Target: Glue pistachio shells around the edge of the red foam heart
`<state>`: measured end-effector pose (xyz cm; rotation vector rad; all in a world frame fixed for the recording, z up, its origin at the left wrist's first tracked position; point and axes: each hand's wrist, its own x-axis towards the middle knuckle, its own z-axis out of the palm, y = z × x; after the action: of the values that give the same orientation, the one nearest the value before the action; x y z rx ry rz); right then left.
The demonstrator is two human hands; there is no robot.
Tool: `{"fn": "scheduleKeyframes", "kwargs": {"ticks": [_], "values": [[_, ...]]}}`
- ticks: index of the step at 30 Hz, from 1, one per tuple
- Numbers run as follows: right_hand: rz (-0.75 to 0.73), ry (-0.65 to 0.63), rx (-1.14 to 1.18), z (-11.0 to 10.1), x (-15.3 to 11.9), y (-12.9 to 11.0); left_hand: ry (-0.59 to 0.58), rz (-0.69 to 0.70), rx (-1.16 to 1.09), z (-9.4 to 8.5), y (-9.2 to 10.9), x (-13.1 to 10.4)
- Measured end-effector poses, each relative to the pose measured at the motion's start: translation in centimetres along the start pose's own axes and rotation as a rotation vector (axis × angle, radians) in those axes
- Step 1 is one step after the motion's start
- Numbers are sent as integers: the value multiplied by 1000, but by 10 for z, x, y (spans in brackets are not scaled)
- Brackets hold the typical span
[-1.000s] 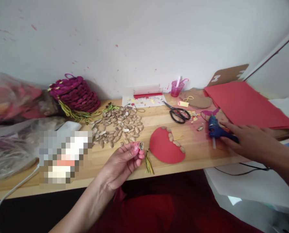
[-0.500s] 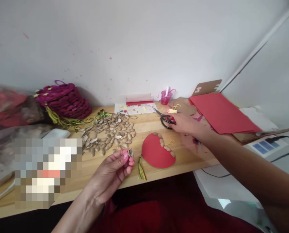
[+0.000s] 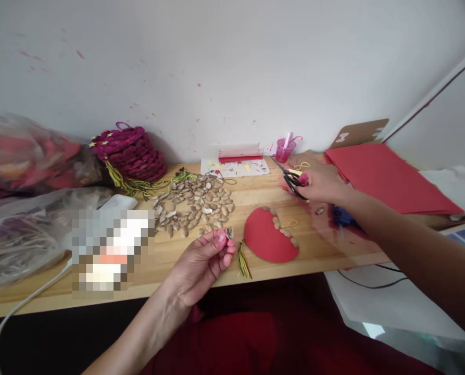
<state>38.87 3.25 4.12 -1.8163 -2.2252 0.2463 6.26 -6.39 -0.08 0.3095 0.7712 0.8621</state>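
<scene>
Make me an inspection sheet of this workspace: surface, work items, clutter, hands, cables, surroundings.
Surface: wooden table, reddish stains toward the right.
Work items: red card piece with peanut shells along its upper-right edge; blue glue gun, partly hidden.
Clutter: loose shells, plastic bags, magenta woven piece.
Left hand: pinching one shell.
Right hand: holding black scissors by the handles.
Cables: white one over the front edge; black one below, right.
Surroundings: pale wall, pink-spattered.

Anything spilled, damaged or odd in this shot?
Yes: pink specks dot the pale wall behind the wooden table, like splashed paint on a plain surface. A pixelated patch hides something at left.
</scene>
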Motion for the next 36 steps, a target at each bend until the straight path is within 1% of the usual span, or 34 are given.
{"fn": "scheduleKeyframes", "kwargs": {"ticks": [4,6,9,10,13,14,16,19,23,27,36], "values": [[8,41,-13,-5,-10,-12,-6,3,-1,3,-1,-1],[-21,39,9,-4,-22,-23,-4,1,-5,5,-2,-1],[-87,-2,63,0,-45,-44,-1,-19,-13,6,-6,-1],[-116,-24,85,2,-53,-53,-1,-30,-17,7,-7,-2],[-266,-82,136,4,-74,-76,-17,-61,-27,9,-13,-2],[-304,-88,113,4,-80,-82,-27,-63,-28,10,-14,-2],[-362,-43,51,4,-88,-91,-49,-60,-18,12,-17,-2],[-378,11,-55,6,-93,-94,-70,-53,0,14,-20,-4],[-352,-20,-140,9,-93,-93,-72,-57,11,15,-21,-6],[-375,-66,-154,10,-91,-94,-69,-71,18,16,-20,-7],[-391,-78,-189,11,-89,-96,-69,-94,-3,14,-21,-7]]}}
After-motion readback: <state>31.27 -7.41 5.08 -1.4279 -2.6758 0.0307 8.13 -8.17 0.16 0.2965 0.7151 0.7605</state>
